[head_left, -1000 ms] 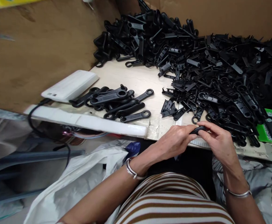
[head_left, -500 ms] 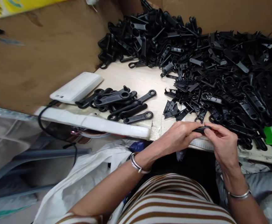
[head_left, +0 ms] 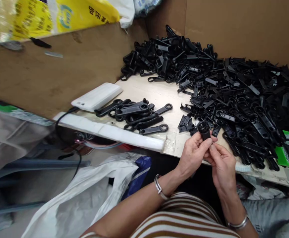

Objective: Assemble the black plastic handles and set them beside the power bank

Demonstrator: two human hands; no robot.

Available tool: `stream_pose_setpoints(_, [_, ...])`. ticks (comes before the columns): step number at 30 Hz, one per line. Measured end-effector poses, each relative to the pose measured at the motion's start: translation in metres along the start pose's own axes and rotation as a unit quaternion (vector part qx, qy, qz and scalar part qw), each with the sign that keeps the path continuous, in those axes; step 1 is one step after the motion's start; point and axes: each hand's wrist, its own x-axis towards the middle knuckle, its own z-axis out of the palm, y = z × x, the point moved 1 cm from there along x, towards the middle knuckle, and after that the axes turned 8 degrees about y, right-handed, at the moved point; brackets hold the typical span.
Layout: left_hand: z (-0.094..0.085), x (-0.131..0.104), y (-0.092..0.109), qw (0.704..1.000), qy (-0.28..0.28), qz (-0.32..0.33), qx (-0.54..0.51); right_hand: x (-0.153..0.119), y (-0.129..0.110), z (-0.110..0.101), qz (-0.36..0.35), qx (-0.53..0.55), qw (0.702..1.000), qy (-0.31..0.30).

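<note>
Between my two hands, just over the table's front edge, is a black plastic crank arm (head_left: 204, 129), its ring-shaped end tilted up and away from me. My left hand (head_left: 193, 152) is closed around the arm's shank, with the thumb lying on top. My right hand (head_left: 222, 162) pinches at its lower end, where the fingers hide most of the piece. Left of the hands lies a small heap of similar crank arms (head_left: 134, 110). Beyond and to the right spreads a large pile of loose black plastic parts (head_left: 233, 92), some showing ribbed inner sides.
A white power bank (head_left: 97, 96) with a black cable (head_left: 57, 124) lies at the left. White foam (head_left: 109, 132) lines the front edge. Cardboard walls (head_left: 246, 26) bound the back and left. A green tray (head_left: 282, 158) of small metal pieces stands right. A white bag (head_left: 84, 195) hangs below.
Both hands have moved left and slightly lower relative to the table, and the crank arm has turned so its ring end now points up. The view has shifted upward.
</note>
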Motion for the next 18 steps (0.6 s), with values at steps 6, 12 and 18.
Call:
stream_pose_setpoints(6, [-0.018, 0.001, 0.017, 0.949, -0.134, 0.126, 0.256, 0.01, -0.023, -0.021, -0.091, -0.113, 0.989, -0.006])
stream_pose_setpoints(12, [-0.016, 0.002, 0.014, 0.883, -0.226, 0.188, 0.366, 0.02, -0.023, -0.014, -0.061, -0.052, 0.987, -0.139])
stream_pose_setpoints(18, [-0.018, 0.003, 0.009, 0.864, -0.255, 0.188, 0.392, 0.018, -0.018, -0.02, -0.087, -0.047, 0.988, -0.123])
